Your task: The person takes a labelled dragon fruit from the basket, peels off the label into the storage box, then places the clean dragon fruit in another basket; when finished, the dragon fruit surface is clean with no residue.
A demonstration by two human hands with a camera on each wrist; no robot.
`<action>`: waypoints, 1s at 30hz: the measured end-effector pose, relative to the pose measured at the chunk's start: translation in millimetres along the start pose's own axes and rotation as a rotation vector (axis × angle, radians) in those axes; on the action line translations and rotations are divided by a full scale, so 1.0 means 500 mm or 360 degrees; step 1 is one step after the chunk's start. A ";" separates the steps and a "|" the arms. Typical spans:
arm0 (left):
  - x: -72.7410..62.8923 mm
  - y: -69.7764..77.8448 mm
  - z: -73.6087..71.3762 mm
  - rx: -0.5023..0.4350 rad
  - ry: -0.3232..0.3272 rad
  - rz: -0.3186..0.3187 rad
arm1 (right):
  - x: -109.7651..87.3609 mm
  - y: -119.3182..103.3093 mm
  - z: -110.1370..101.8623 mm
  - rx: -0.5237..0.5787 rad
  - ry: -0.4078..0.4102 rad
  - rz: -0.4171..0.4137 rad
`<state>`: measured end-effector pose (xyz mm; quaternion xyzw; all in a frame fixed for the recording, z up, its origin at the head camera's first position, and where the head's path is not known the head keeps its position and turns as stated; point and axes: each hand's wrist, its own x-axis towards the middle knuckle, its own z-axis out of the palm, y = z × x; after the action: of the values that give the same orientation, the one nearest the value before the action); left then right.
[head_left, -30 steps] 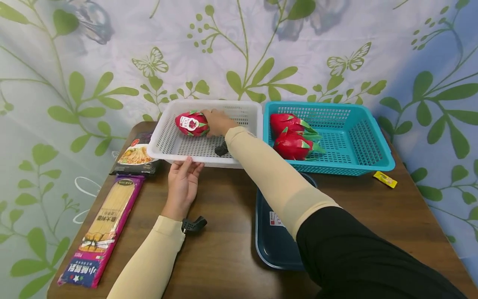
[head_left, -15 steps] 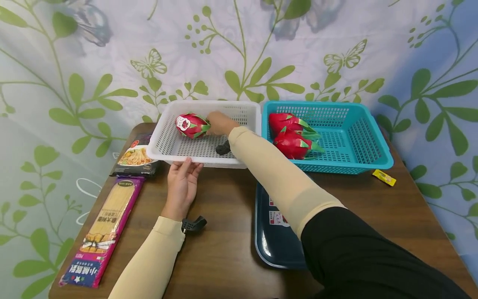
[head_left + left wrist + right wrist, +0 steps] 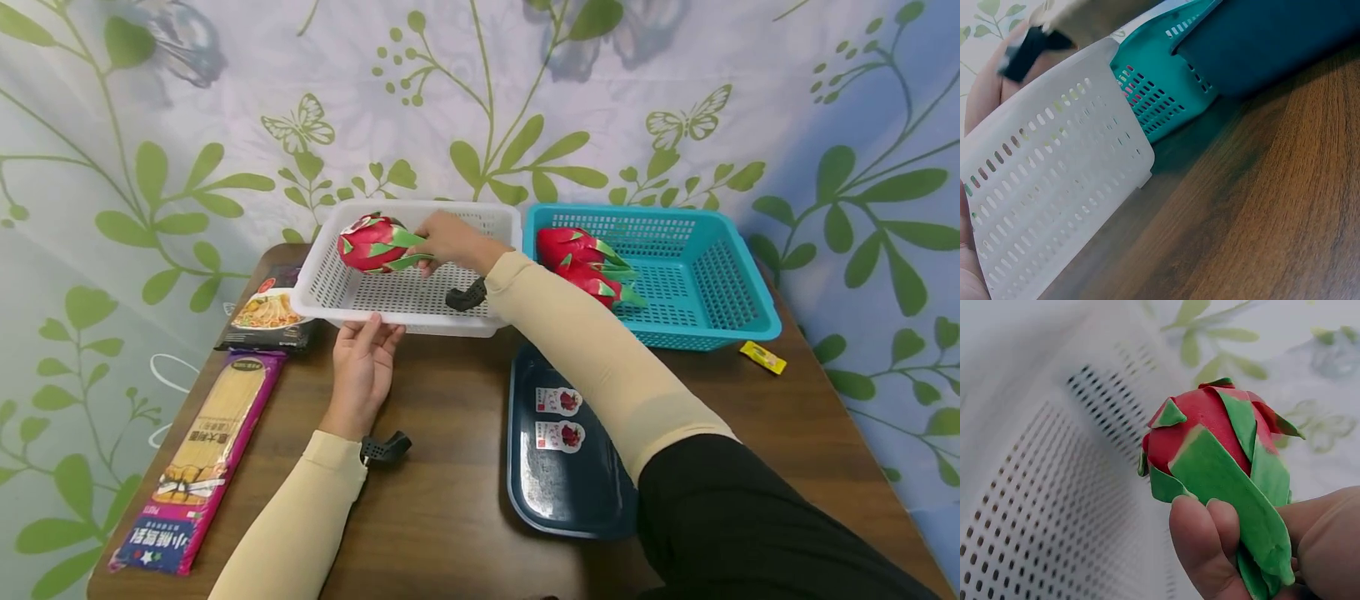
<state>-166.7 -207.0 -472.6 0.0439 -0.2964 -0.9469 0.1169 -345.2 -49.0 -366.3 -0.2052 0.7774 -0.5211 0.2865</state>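
My right hand (image 3: 456, 240) pinches a red dragon fruit (image 3: 375, 243) by its green leafy end. The fruit is over the left part of the white basket (image 3: 427, 320), leaves pointing right; part of a white sticker shows on its top. In the right wrist view, the thumb and fingertips (image 3: 1192, 528) close around the long green leaves of the dragon fruit (image 3: 1210, 440), with the basket wall behind. At the basket's front rim, my left hand (image 3: 363, 371) grips with the thumb on top and fingers below. The left wrist view shows the perforated basket side (image 3: 1054, 181).
A teal basket (image 3: 667, 337) on the right holds two more dragon fruits (image 3: 573, 247). In front lies a dark blue tray (image 3: 570, 500) with two fruit stickers (image 3: 558, 436). A noodle pack (image 3: 266, 312), a long pasta pack (image 3: 206, 450) and a yellow wrapper (image 3: 763, 357) lie around.
The dragon fruit has turned and come up, its sticker rolling from the front to the top. My right hand and forearm shifted right, uncovering the tray's stickers. My left hand stays put.
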 end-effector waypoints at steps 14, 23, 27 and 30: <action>-0.007 -0.003 -0.009 -0.0002 0.0009 0.0024 | -0.268 -0.011 -0.039 -0.0097 -0.0120 -0.0331; -0.018 0.010 -0.009 0.0134 0.0055 -0.0003 | -0.380 0.067 0.013 -0.0171 -0.0400 -0.0388; -0.020 0.015 -0.008 0.0198 0.0040 -0.0065 | -0.392 0.100 0.035 -0.0244 -0.0521 -0.0369; -0.017 0.010 -0.007 0.0081 -0.0013 -0.0064 | -0.389 0.114 0.041 -0.0338 -0.0572 -0.0373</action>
<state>-156.9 -210.7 -472.6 0.0488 -0.3198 -0.9414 0.0955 -186.6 78.2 -380.3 -0.4123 0.7353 -0.4211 0.3346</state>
